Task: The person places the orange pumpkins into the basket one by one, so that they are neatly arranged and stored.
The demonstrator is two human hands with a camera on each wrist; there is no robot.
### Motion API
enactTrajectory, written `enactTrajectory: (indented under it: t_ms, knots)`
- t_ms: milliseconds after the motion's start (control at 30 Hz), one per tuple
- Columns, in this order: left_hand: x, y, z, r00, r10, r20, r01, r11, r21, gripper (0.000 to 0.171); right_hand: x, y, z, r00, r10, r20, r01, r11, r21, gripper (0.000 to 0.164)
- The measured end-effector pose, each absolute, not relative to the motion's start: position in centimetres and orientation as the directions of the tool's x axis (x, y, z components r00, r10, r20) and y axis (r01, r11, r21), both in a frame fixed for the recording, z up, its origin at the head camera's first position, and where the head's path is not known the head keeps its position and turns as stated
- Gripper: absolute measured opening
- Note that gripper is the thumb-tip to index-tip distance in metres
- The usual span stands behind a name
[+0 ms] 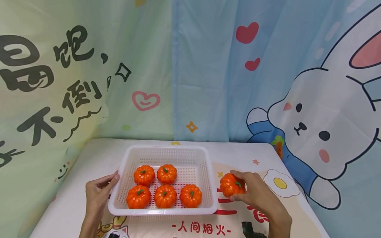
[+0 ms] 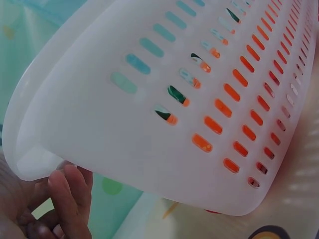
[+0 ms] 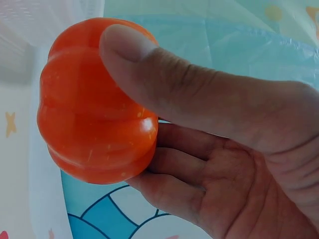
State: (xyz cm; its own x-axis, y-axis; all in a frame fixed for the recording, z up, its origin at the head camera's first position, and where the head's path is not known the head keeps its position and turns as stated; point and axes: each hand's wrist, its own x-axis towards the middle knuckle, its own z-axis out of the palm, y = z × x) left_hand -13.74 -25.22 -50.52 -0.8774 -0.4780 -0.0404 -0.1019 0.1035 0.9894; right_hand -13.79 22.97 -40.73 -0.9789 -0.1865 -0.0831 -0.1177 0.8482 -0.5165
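A white plastic basket [image 1: 163, 211] with slotted walls stands on the table, holding several small orange pumpkins [image 1: 165, 196] with green stems. My left hand [image 1: 98, 191] grips the basket's left rim; in the left wrist view its curled fingers [image 2: 75, 191] meet the rim's underside. Right of the basket, my right hand [image 1: 253, 188] holds another orange pumpkin [image 1: 230, 185] between thumb and fingers. Close up in the right wrist view, the thumb presses on this ribbed, glossy pumpkin [image 3: 94, 109] and the fingers support its other side.
A printed cloth [image 1: 244, 155] with a fried-egg picture and red lettering covers the table. Behind it hangs a curtain [image 1: 202, 72] with hearts, black characters and a large white rabbit. A dark object [image 1: 251, 229] shows at the front edge, near the right forearm.
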Motion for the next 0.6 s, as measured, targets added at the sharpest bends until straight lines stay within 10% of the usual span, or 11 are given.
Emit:
enactTrajectory:
  t_ms: [600]
  knots:
    - [-13.8, -25.2, -50.7, -0.879, -0.475, -0.038, -0.096, 0.097, 0.991, 0.037, -14.5, 20.8, -39.8, -0.968, -0.249, -0.043, -0.189, 0.828, -0.528, 0.081]
